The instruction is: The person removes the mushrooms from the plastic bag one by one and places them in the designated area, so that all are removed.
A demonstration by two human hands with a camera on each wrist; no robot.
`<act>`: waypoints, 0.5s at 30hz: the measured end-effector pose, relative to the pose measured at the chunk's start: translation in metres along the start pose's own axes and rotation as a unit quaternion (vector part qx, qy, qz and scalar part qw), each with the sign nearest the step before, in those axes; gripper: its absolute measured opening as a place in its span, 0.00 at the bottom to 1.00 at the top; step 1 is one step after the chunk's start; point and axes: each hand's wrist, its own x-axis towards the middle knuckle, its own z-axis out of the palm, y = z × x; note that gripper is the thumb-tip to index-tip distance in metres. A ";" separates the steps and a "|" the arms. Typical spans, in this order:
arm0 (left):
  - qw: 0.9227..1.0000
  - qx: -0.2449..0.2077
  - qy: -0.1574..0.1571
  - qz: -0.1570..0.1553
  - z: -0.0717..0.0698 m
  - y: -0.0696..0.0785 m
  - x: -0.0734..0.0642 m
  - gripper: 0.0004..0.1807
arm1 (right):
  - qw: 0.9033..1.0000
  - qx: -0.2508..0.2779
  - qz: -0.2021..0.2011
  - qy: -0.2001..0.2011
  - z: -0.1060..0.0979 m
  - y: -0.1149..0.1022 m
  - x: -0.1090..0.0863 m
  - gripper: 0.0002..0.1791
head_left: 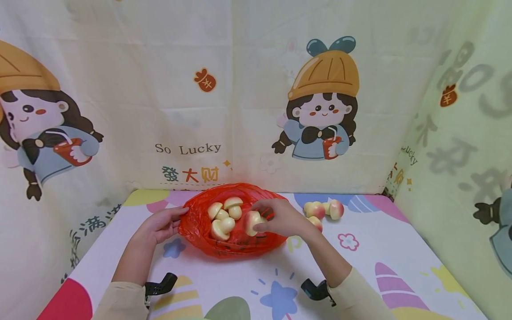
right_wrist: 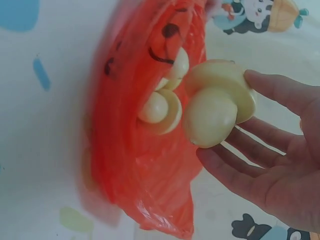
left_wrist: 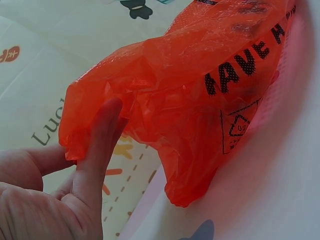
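A red plastic bag [head_left: 240, 251] lies with its mouth spread wide, and three cream toy mushrooms [head_left: 223, 227] sit inside. My left hand [head_left: 158, 224] pinches the bag's left edge between thumb and fingers; the left wrist view shows the crumpled red film [left_wrist: 135, 90] there. Over the right part of the bag mouth, my right hand [head_left: 282, 218] holds another toy mushroom [head_left: 252, 223] with a reddish patch on its cap. In the right wrist view this mushroom [right_wrist: 212, 112] is gripped by the fingertips, stem facing the camera, beside the bag opening.
More toy mushrooms [head_left: 335, 210] with pink-red caps lie in a group on the table to the right of the bag. The tabletop [head_left: 320, 258] has a colourful printed cover. Printed cloth [head_left: 248, 89] stands behind the table and at both sides.
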 end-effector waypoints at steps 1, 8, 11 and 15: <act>1.000 -0.001 -0.002 0.000 0.000 0.000 0.000 0.23 | 1.000 0.003 0.006 0.002 -0.001 0.000 -0.001 0.22; 1.000 -0.002 0.001 -0.003 -0.001 -0.001 0.001 0.22 | 0.998 0.047 0.037 0.023 -0.012 0.002 -0.011 0.23; 1.000 -0.002 0.007 -0.004 0.000 -0.001 0.001 0.21 | 0.998 0.049 0.028 0.034 -0.018 0.007 -0.015 0.23; 1.000 -0.004 0.012 -0.006 0.000 0.000 0.000 0.22 | 0.997 0.050 0.031 0.041 -0.026 0.010 -0.021 0.24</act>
